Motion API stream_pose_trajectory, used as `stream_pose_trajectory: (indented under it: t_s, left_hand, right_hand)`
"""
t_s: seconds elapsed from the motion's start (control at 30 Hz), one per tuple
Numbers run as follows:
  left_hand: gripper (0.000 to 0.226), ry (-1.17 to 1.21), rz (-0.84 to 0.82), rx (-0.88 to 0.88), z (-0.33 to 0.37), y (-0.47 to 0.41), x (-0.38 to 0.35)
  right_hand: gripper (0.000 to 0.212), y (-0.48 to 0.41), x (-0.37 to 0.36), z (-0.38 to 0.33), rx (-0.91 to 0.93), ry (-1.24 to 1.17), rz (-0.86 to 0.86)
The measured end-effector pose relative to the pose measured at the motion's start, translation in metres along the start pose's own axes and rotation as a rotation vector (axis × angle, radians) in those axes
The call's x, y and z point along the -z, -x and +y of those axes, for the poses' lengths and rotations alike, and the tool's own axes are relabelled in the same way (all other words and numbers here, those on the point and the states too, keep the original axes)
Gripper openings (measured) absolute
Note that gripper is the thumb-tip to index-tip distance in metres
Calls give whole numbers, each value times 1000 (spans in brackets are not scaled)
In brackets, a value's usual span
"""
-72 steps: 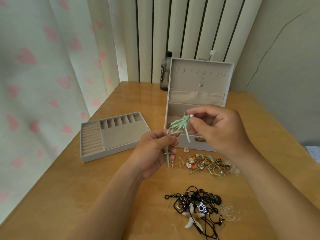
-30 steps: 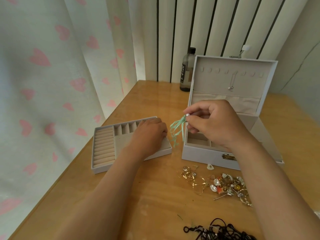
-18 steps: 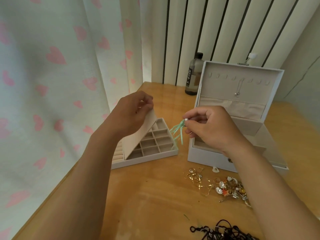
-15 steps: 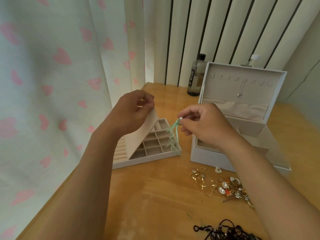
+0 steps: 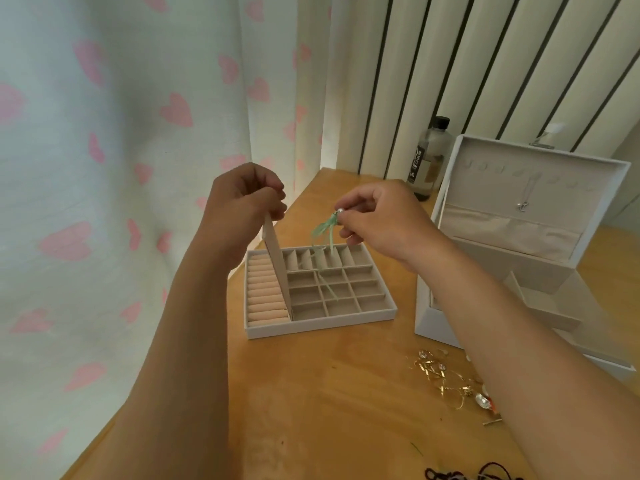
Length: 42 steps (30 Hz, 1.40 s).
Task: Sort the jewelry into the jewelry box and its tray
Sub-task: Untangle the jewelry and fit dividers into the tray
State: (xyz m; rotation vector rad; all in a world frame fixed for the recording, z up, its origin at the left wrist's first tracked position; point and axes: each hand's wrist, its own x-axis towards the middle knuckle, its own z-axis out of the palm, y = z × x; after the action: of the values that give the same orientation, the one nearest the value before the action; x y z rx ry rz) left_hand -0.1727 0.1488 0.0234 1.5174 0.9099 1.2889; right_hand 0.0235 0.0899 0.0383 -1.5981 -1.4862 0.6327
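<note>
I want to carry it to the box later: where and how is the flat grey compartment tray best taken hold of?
Take the flat grey compartment tray by its two short end walls, one hand at each, from above. It lies low on the wooden table, so only the raised rim gives a hold. The left hand holds its beige flap upright; lower that first.

1. One view only: the camera rides on my head, above and behind my fingers [image 5: 266,195].
2. It faces forward and down, close, with the table [image 5: 311,393] spreading below them.
</note>
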Motion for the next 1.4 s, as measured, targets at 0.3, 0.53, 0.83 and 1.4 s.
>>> stream_pose_trajectory:
  t_s: [0.3, 0.53, 0.83, 1.4]
  left_hand:
    - [34, -115, -98, 119, 5, 0, 29]
    - [30, -832, -195, 263, 10, -2, 58]
    - [12, -913, -332, 236, -10, -5, 25]
    - [24, -1022, -597, 308, -47, -3, -13]
  right_hand:
    - [14, -12, -31, 21, -48, 111, -76]
    - [14, -16, -52, 42, -1, 316, -175]
    - [5, -12, -67, 51, 110, 445, -259]
    - [17, 2, -34, 42, 67, 584, -472]
